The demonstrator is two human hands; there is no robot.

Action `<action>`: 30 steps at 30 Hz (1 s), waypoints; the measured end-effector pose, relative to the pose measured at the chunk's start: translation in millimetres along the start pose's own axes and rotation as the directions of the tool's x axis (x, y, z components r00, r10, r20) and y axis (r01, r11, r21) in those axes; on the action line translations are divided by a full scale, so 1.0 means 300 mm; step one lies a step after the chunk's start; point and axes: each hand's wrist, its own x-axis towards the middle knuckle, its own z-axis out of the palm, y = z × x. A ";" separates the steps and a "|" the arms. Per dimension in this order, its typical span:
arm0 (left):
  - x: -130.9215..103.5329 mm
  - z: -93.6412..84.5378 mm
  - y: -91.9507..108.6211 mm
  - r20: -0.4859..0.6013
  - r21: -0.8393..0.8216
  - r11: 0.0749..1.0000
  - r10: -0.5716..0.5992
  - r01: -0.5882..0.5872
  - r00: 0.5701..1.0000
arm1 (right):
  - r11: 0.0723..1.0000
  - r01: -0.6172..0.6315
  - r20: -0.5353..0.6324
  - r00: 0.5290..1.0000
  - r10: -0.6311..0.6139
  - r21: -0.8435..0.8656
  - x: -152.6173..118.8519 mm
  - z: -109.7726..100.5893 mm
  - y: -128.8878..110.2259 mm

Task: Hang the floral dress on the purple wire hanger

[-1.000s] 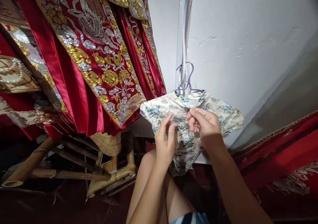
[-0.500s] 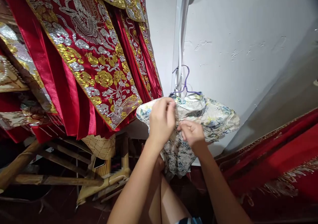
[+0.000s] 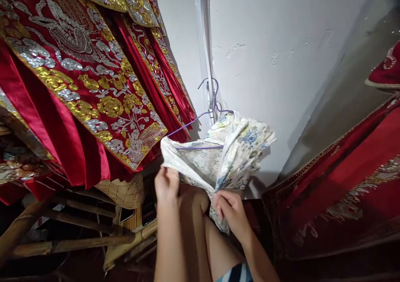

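A white floral garment (image 3: 246, 140), patterned in blue and yellow, hangs on a purple wire hanger (image 3: 190, 123). Its front gapes in a V, and the hanger's left arm and bottom bar show bare through the gap. My left hand (image 3: 167, 184) pinches the garment's left edge just below the hanger's left end. Lower and to the right, my right hand (image 3: 227, 205) grips the front edge where the two sides meet. The garment's lower part hangs over my knees, partly hidden behind my right hand.
Red satin costumes (image 3: 109, 107) with gold and silver sequins hang at left. Below them stand a bamboo chair (image 3: 75, 245) and a woven hat (image 3: 123, 192). A white strap (image 3: 206, 36) runs down the pale wall (image 3: 281, 28). Red fringed cloth (image 3: 337, 182) covers the right side.
My left hand has moved left and down, drawing the garment's left side away and baring the hanger's left arm. My right hand has moved lower. The view has shifted right.
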 end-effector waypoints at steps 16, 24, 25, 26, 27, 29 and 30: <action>-0.376 0.135 -0.181 0.345 0.358 0.932 -0.076 -0.057 0.935 | 0.963 -0.146 -0.217 0.971 0.096 -0.228 -0.001 -0.221 0.047; -0.490 0.248 -0.096 0.615 0.431 0.895 -0.198 -0.115 0.763 | 0.978 -0.187 -0.014 0.982 0.189 0.096 0.029 -0.203 -0.060; -0.492 0.250 -0.087 0.637 0.447 0.883 -0.203 -0.143 0.744 | 0.964 -0.227 0.023 0.974 0.226 0.135 0.033 -0.200 -0.073; -0.491 0.249 -0.075 0.664 0.462 0.869 -0.208 -0.175 0.719 | 0.945 -0.279 0.058 0.960 0.273 0.171 0.040 -0.199 -0.084; -0.486 0.246 -0.062 0.694 0.471 0.857 -0.216 -0.207 0.687 | 0.917 -0.341 0.099 0.940 0.327 0.207 0.049 -0.200 -0.094; -0.470 0.235 -0.037 0.745 0.463 0.855 -0.230 -0.236 0.627 | 0.847 -0.460 0.193 0.886 0.421 0.266 0.074 -0.202 -0.112; -0.459 0.228 -0.028 0.749 0.444 0.863 -0.211 -0.239 0.629 | 0.823 -0.494 0.225 0.867 0.444 0.280 0.088 -0.201 -0.121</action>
